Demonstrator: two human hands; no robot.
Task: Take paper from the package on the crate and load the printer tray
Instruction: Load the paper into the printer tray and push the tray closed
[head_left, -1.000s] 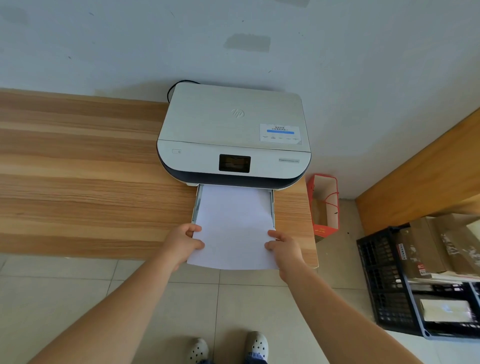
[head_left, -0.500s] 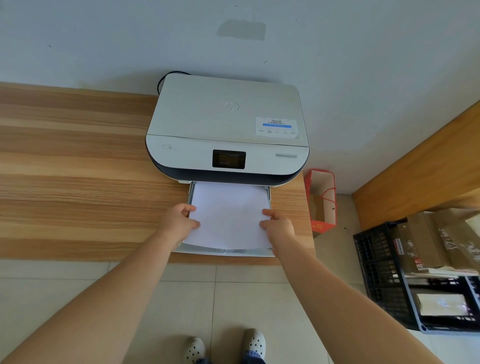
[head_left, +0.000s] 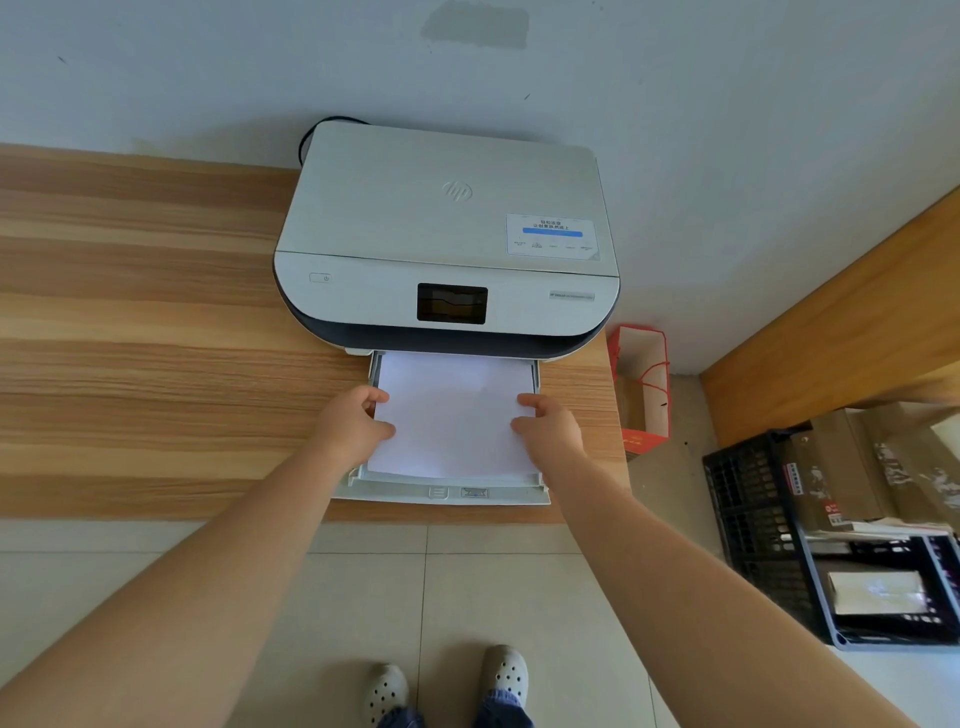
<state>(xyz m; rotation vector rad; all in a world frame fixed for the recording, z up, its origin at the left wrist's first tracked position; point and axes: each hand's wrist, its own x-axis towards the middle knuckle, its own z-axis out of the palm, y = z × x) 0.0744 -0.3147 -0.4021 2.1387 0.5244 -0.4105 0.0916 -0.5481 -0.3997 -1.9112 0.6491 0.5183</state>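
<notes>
A: Log the surface and room first.

B: I see a wood-grain desk (head_left: 156, 322) set against a pale wall (head_left: 727, 104) that carries a grey patch high up. Beige floor tiles (head_left: 467, 597) run below the desk's near edge. A second wooden surface (head_left: 857, 322) angles in at right.

A: Surroundings?

B: A white printer (head_left: 447, 234) sits at the desk's right end, back to the wall, with a black cable (head_left: 322, 130) looping behind it. A red paper bag (head_left: 641, 384) stands on the floor between the desk and the angled wood. Further right, a black crate (head_left: 748, 525) holds brown packages (head_left: 841, 467). My two light clogs (head_left: 447, 680) show at the bottom edge.

A: Task item?

B: The paper (head_left: 454, 421) lies in the pulled-out printer tray (head_left: 441, 493), far edge under the printer's dark front lip, near edge just short of the tray's front wall.

A: Grips?

B: The left hand (head_left: 353, 428) pinches the sheet's left edge, thumb on top, fingers curled over the side. The right hand (head_left: 550, 428) rests on the right edge, thumb on the paper; I cannot tell whether its fingers are clamped beneath.

A: Obstructions?

B: Both forearms cover the tray's front corners.
</notes>
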